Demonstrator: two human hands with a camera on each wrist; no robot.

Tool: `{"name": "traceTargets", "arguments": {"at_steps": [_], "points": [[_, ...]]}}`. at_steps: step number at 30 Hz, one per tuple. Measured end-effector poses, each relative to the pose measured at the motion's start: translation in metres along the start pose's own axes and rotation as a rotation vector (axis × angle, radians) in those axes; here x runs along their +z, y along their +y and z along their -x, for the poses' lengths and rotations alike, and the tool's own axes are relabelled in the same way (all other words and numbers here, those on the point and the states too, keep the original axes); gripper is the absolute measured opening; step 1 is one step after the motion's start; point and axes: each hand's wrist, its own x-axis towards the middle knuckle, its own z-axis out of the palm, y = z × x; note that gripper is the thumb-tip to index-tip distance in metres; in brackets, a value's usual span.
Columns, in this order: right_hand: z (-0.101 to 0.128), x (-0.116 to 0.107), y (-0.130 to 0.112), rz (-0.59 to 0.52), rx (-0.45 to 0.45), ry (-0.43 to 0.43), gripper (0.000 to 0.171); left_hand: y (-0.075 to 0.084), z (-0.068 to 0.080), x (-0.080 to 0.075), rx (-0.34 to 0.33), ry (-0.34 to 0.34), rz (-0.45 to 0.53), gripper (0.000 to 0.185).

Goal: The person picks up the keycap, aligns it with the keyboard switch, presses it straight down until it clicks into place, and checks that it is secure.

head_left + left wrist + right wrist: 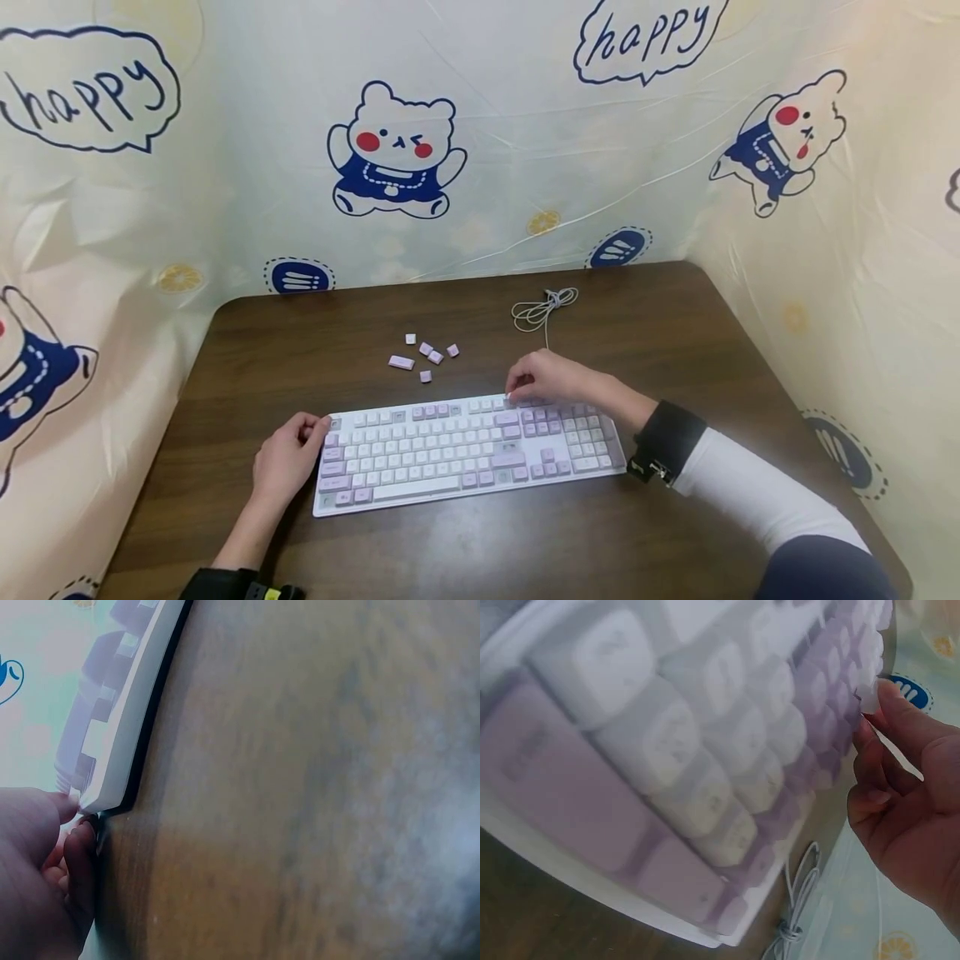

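A white and lilac keyboard (442, 450) lies on the wooden table, with a few grey gaps among its keys where switches show. My left hand (288, 458) holds its far left corner; the left wrist view has the thumb at the upper edge of the case (112, 765) and curled fingers just below. At the keyboard's far edge, right of the middle, my right hand (551, 375) pinches a white keycap (868, 697) between thumb and fingertips, level with the top row. Several loose keycaps (401, 362), white and lilac, lie on the table behind the keyboard.
A pale cable (534, 313), tied in a coil, lies behind the keyboard toward the back right of the table (480, 550). Printed cloth (480, 242) with bears and writing hangs along the back and both sides. Black bands (670, 442) sit on both wrists.
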Motion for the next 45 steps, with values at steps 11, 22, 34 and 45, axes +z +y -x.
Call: {"name": "traceTargets", "arguments": {"at_steps": [11,22,34,45], "points": [[0.000,0.008,0.006,0.012,0.011,0.040,0.005,-0.001,-0.001,-0.001,0.004,0.005,0.008,0.040],[-0.001,0.011,0.002,0.084,-0.002,0.042,0.006,0.000,-0.001,-0.003,-0.003,-0.007,0.011,0.042],[0.006,0.020,-0.018,0.368,-0.042,0.104,0.006,0.000,-0.002,-0.002,-0.001,-0.022,0.015,0.044],[0.007,0.029,-0.007,0.332,-0.044,0.120,0.008,0.000,-0.002,-0.002,-0.002,-0.039,0.008,0.045]]}}
